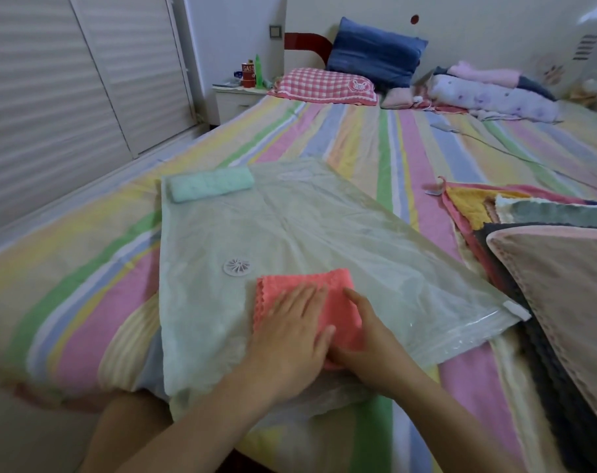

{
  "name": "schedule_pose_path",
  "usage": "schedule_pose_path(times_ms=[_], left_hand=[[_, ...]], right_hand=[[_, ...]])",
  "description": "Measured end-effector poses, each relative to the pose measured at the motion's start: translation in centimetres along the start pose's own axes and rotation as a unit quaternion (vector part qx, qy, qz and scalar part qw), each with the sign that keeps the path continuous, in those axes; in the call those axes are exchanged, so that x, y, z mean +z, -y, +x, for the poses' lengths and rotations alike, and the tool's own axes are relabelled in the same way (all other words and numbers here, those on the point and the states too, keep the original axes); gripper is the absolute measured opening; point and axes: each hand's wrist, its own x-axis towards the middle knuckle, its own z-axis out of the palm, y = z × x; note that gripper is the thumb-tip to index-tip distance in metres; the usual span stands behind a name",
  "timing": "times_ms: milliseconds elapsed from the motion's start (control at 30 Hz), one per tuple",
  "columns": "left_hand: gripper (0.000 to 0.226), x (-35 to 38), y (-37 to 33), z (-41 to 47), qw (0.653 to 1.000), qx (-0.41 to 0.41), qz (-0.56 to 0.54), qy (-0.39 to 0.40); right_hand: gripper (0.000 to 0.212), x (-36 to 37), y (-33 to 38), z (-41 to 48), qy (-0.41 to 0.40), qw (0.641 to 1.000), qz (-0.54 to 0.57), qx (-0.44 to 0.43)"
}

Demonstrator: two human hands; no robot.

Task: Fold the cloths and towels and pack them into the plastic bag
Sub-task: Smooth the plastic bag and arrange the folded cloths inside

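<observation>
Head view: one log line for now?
pink cloth: folded, on plastic bag | left hand: flat on it | right hand: touches its right edge | mint towel: bag's far end | cloth pile: right of bag

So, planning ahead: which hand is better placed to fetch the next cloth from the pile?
Probably right. The pile lies to the right, nearer the right hand; the left hand lies flat on the pink cloth, farther away.

This is a bedroom in a home. A wide bed [324,138] lies under a pastel-striped sheet, with a red-checked pillow [324,86] and a blue pillow [375,56] at its head. A white nightstand [235,100] carries a can and a bottle (labels mostly unreadable), and slatted sliding closet doors [68,80] run along the left wall.
</observation>
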Motion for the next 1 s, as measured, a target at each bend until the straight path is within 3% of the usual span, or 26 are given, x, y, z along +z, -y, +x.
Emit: schedule_pose_path(times_ms=[133, 333, 467, 533, 600, 733, 900, 1000], left_hand=[[0.088, 2.2, 2.1, -1.0, 0.991, 0.014, 0.094, 0.094], [0.105, 0.1, 3.2, -2.3, 0.981, 0.018, 0.061, 0.181], [0.106, -0.6, 2.7, -2.5, 0.986, 0.024, -0.034, 0.159], [0.096, -0.8, 2.3, -2.2, 0.99, 0.041, -0.069, 0.112], [0.075, -1.0, 2.0, -1.9, 0.994, 0.045, -0.091, 0.041], [0.004, -2.1, 1.4, -2.6, 0.991, 0.021, -0.111, -0.072], [0.029, -1.8, 2.2, -4.2, 1.0, 0.008, -0.005, 0.02], [0.057, -1.7, 3.0, -4.8, 0.996, -0.005, -0.001, 0.084]], right_hand=[[0.077, -0.3, -1.1, 0.5, 0.015, 0.999, -0.032, -0.007], [0.074, -3.1, -1.2, 1.1, 0.039, 0.999, -0.024, -0.008], [0.064, -5.8, -0.2, 1.7, -0.009, 0.974, -0.225, -0.028], [0.059, -5.8, 0.6, 1.6, -0.034, 0.943, -0.326, -0.061], [0.055, -5.0, 1.5, 1.3, -0.055, 0.931, -0.351, -0.083], [0.041, -2.7, 3.1, 0.2, -0.114, 0.919, -0.355, -0.126], [0.025, 1.6, 3.3, -1.4, -0.116, 0.884, -0.403, -0.207], [0.031, 3.5, 3.3, -2.2, -0.101, 0.879, -0.411, -0.219]])
